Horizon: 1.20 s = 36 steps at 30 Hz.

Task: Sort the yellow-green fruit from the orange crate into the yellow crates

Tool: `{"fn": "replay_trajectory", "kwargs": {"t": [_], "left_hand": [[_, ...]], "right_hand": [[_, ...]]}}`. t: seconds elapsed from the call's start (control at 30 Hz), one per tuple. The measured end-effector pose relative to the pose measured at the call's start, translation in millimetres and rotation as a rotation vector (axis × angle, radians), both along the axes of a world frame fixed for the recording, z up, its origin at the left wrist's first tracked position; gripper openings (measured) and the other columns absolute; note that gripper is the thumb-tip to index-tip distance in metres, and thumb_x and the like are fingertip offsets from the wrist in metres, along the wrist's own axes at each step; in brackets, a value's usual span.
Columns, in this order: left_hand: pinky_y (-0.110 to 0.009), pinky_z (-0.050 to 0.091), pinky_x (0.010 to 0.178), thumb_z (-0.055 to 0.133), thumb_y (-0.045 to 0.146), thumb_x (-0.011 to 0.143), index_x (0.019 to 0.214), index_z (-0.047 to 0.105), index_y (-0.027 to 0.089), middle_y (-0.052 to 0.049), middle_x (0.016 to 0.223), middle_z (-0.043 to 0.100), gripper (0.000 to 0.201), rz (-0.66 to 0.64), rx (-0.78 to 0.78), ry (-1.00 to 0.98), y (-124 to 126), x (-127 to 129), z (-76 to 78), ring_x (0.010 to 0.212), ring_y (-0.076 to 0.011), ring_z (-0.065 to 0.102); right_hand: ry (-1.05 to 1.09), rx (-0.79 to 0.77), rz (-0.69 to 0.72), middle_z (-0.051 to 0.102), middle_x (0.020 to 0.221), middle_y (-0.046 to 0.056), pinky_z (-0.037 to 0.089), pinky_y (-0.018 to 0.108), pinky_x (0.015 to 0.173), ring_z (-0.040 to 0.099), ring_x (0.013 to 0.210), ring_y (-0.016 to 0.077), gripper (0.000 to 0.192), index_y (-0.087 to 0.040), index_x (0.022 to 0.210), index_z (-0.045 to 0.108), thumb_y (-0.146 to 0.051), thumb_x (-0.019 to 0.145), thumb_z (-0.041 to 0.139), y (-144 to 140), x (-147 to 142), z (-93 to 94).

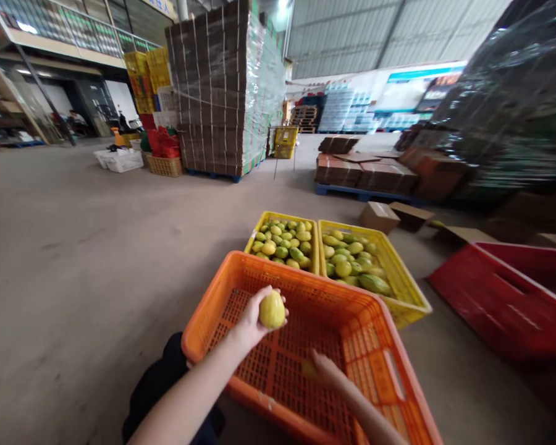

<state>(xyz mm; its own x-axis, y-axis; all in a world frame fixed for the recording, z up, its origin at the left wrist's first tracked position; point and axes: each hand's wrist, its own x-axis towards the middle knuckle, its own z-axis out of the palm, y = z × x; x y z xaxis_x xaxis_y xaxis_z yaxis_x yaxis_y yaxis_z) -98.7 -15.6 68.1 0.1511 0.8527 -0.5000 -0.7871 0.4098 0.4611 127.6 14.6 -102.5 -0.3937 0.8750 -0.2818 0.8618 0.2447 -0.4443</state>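
My left hand (254, 318) is closed around a rounded yellow fruit (272, 310), perhaps a papaya seen end-on, held above the orange plastic crate (352, 289). Down inside that crate, my right hand (324, 369) is blurred and in shadow, its fingers around a yellowish fruit (308, 369) that shows only in part. Slatted crate floor is visible around both hands. Against the crate's far side stand two yellow crates, the left one (317, 247) and the right one (405, 272), holding many yellow and green oval fruits (343, 269).
To the right is a red crate (495, 303), with small cardboard boxes (379, 216) behind it. Flattened cartons lie on a blue pallet (361, 193). A tall wrapped stack of boxes (208, 93) stands farther back. Concrete floor (97, 259) extends along the left.
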Motion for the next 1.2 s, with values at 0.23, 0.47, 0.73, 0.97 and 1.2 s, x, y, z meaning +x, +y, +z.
{"fn": "replay_trajectory", "kwargs": {"t": [0.23, 0.47, 0.73, 0.97, 1.2], "left_hand": [[-0.03, 0.057, 0.055, 0.055, 0.042, 0.091, 0.097, 0.061, 0.011, -0.007, 0.076, 0.067, 0.032, 0.145, -0.065, -0.063, -24, -10, -6.7, 0.066, -0.0198, 0.068], [-0.032, 0.059, 0.06, 0.049, 0.04, 0.093, 0.099, 0.062, 0.015, -0.006, 0.077, 0.065, 0.029, 0.244, -0.115, -0.123, -65, -11, -5.1, 0.069, -0.0187, 0.066], [-0.035, 0.06, 0.056, 0.041, 0.026, 0.094, 0.099, 0.06, 0.011, -0.012, 0.081, 0.065, 0.025, 0.234, -0.194, -0.185, -135, -21, -18.8, 0.072, -0.0228, 0.068], [-0.037, 0.062, 0.064, 0.051, 0.027, 0.088, 0.096, 0.058, 0.011, -0.011, 0.083, 0.066, 0.019, 0.25, -0.2, -0.239, -182, -55, -30.3, 0.075, -0.023, 0.069], [-0.037, 0.062, 0.065, 0.052, 0.025, 0.086, 0.104, 0.059, 0.012, -0.01, 0.086, 0.068, 0.023, 0.212, -0.158, -0.309, -211, -69, -11.6, 0.076, -0.0225, 0.07]], "right_hand": [[0.383, 0.069, -0.211, 0.06, 0.07, -0.002, 0.05, 0.036, 0.074, 0.061, 0.073, 0.0209, 0.033, -0.022, 0.079, 0.053, -0.026, 0.06, 0.079, 3, 20, 75.1], [1.144, -0.29, -0.421, 0.068, 0.078, 0.002, 0.055, 0.031, 0.063, 0.066, 0.071, 0.0185, 0.032, -0.022, 0.085, 0.057, -0.032, 0.065, 0.079, -85, 12, 146.3], [1.422, -0.662, -0.515, 0.076, 0.089, 0.014, 0.057, 0.035, 0.06, 0.071, 0.078, 0.0272, 0.034, -0.014, 0.103, 0.066, -0.033, 0.078, 0.054, -152, 23, 182.6], [1.435, -0.647, -0.493, 0.076, 0.095, 0.015, 0.054, 0.032, 0.053, 0.07, 0.069, 0.0248, 0.042, -0.013, 0.111, 0.065, -0.036, 0.079, 0.051, -173, 17, 176.5], [1.433, -0.683, -0.456, 0.075, 0.096, 0.016, 0.055, 0.034, 0.054, 0.071, 0.077, 0.0283, 0.043, -0.013, 0.108, 0.066, -0.038, 0.075, 0.053, -201, -7, 171.0]]}}
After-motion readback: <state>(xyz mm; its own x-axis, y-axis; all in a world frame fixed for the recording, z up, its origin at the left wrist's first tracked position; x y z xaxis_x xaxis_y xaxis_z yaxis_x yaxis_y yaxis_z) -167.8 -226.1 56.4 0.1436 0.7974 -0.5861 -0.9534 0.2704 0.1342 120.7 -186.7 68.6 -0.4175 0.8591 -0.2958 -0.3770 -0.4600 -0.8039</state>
